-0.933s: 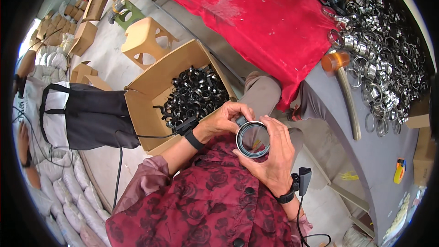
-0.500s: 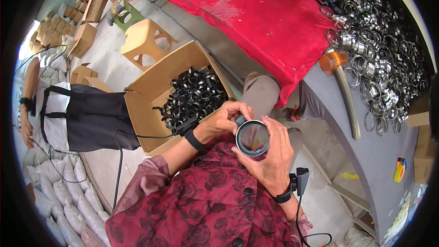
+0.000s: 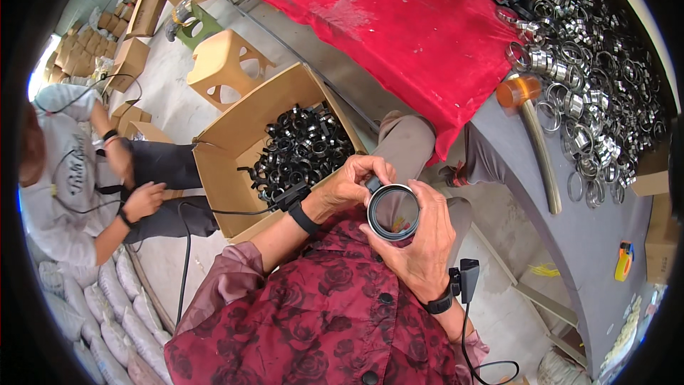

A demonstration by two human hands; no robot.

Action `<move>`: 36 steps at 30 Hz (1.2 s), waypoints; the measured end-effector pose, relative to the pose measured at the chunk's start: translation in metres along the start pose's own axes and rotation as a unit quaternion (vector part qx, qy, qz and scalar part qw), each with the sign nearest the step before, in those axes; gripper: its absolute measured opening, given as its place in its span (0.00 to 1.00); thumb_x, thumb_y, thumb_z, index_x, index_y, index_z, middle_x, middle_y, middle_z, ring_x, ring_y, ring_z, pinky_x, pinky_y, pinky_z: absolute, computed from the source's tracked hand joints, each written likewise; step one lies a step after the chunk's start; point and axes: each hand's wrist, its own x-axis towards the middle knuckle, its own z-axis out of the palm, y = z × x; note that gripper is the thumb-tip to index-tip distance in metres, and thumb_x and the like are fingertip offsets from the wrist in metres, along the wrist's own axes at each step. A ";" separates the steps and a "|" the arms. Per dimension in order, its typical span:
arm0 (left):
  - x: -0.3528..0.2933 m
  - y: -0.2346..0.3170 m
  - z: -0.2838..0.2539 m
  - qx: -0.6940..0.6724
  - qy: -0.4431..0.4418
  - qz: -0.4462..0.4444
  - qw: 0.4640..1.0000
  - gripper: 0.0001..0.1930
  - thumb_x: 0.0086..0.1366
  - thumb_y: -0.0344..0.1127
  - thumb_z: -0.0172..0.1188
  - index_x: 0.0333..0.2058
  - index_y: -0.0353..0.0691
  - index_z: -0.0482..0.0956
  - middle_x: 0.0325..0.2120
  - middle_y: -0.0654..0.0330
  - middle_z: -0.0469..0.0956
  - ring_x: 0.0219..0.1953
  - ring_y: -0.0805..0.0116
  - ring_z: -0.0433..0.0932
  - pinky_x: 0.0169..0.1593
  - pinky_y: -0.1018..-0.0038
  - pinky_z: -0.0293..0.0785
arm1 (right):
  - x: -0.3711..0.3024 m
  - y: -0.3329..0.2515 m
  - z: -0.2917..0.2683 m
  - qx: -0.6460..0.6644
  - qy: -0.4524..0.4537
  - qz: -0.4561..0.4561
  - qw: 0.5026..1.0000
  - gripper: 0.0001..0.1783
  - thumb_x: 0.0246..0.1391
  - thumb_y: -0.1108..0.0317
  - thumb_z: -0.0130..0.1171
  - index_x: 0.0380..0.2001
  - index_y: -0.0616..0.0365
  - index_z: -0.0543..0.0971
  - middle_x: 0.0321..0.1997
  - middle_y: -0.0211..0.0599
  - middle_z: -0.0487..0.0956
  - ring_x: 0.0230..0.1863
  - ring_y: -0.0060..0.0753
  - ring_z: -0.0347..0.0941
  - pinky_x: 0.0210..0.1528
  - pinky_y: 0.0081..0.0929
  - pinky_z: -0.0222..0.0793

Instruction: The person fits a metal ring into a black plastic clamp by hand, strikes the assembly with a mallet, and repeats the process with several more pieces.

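Both of my hands hold one ring (image 3: 385, 234) above my lap, a silvery metal band with a black lining inside. A small black tab sticks out at its upper left. My left hand (image 3: 356, 180) pinches the ring near that tab with thumb and fingers. My right hand (image 3: 427, 246) curls round the right side, its thumb along the lower rim and its fingers along the upper right. To the left of my hands, an open cardboard box (image 3: 221, 189) contains a heap of black ring parts (image 3: 299, 146).
A mallet (image 3: 538, 150) with an orange head lies on the grey table (image 3: 570, 232) beside piled metal rings (image 3: 591, 85). A red cloth (image 3: 399, 21) covers the table ahead. A yellow cutter (image 3: 624, 261) lies at right. At left are a stool (image 3: 217, 64) and a co-worker (image 3: 71, 178).
My hands and the ring have barely moved. The co-worker at the left has come further into view, leaning forward with both hands brought in front of the body.
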 end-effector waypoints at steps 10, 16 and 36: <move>0.004 0.003 0.005 0.005 0.006 0.003 1.000 0.22 0.47 0.42 0.82 0.37 0.41 0.83 0.28 0.66 0.76 0.33 0.71 0.69 0.40 0.70 0.64 | -0.001 0.001 0.000 -0.006 0.009 0.006 1.000 0.46 0.34 0.57 0.84 0.54 0.67 0.73 0.51 0.52 0.78 0.51 0.53 0.78 0.48 0.42 0.78; 0.002 0.000 0.000 0.000 0.010 0.001 1.000 0.21 0.46 0.40 0.82 0.36 0.40 0.82 0.29 0.64 0.76 0.35 0.70 0.71 0.42 0.71 0.66 | 0.000 0.002 0.000 -0.001 0.006 0.006 1.000 0.46 0.33 0.58 0.84 0.55 0.67 0.73 0.51 0.52 0.78 0.51 0.52 0.78 0.48 0.41 0.78; -0.003 0.019 -0.003 0.194 0.018 0.012 0.981 0.20 0.45 0.31 0.82 0.37 0.35 0.83 0.30 0.64 0.77 0.33 0.77 0.75 0.37 0.78 0.68 | -0.015 0.033 0.003 0.406 -0.016 0.314 0.858 0.21 0.66 0.66 0.61 0.56 0.71 0.77 0.44 0.44 0.84 0.42 0.29 0.82 0.45 0.26 0.81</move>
